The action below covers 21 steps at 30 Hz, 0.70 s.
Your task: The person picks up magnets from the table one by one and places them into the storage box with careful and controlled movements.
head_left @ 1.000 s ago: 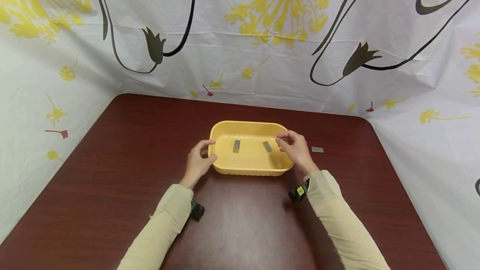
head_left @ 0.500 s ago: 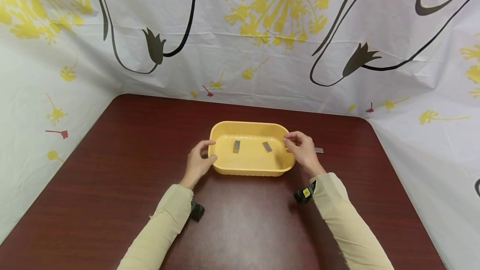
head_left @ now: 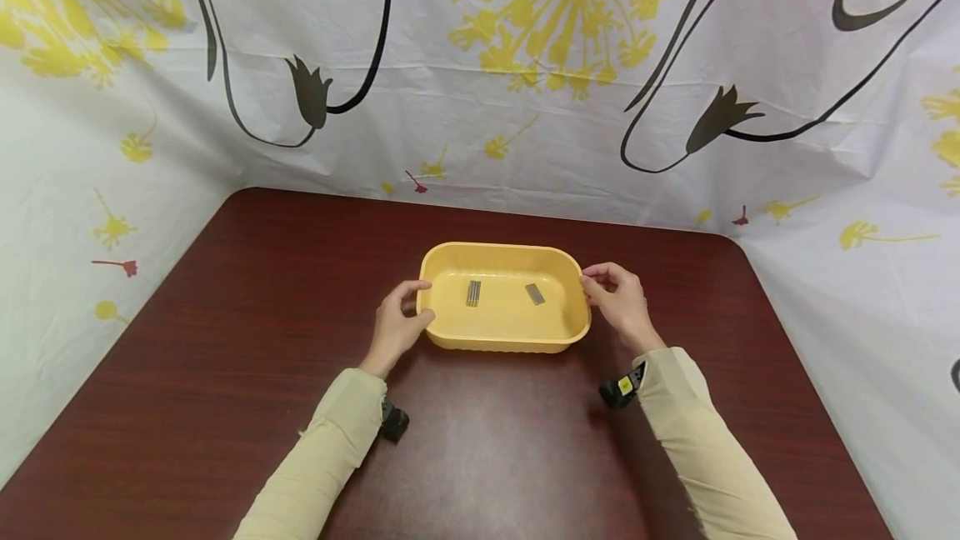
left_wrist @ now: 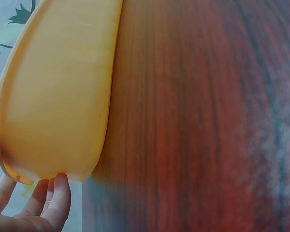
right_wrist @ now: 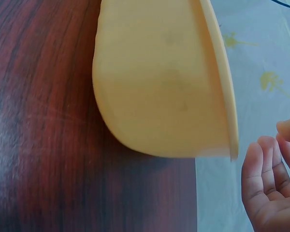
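Note:
A yellow tray (head_left: pixel 495 332) with rounded ends stands on the table in the head view. My left hand (head_left: pixel 397 325) grips its left end, index finger and thumb over the rim; in the left wrist view the other fingertips (left_wrist: pixel 61 186) touch the end wall from outside. On the tray floor lie a bundle of small grey metal strips (head_left: pixel 473 293) and, to the right, one flat grey rectangular piece (head_left: pixel 535 294). My right hand (head_left: pixel 621 303) is at the tray's right rim, fingers loosely bent, thumb near the index fingertip, with nothing visible between them.
The dark red-brown wooden table (head_left: pixel 480 448) extends around the tray. Behind it hangs a white patterned curtain (head_left: pixel 420 107), which also runs along both sides. A dark wrist camera (head_left: pixel 619 390) sits below my right hand.
My right hand has moved right from over the tray to its right rim. It now hides the grey piece that lay on the table there. The left hand and tray have stayed in place.

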Tool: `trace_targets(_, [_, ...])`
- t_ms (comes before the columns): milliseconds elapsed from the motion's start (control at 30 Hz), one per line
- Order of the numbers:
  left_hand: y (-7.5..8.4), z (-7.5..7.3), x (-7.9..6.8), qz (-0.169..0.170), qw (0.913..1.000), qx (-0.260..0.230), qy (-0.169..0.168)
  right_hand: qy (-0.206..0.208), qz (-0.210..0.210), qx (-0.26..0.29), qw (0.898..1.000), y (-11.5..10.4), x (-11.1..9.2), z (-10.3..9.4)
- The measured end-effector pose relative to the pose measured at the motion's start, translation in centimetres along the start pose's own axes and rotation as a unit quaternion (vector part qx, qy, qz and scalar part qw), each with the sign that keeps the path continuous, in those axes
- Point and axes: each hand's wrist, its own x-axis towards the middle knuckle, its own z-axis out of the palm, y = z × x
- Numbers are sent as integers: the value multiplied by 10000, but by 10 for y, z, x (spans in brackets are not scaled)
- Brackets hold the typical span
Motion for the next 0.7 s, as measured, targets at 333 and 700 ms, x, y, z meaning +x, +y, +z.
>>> trace_targets(333, [1,1,0,30,10000,-6,2,11,57,-283,9996,-1,-3,-11])
trace_targets(700, [1,0,-1,-4,10000,-36,3,54,304,-232,9993,6,-2,-24])
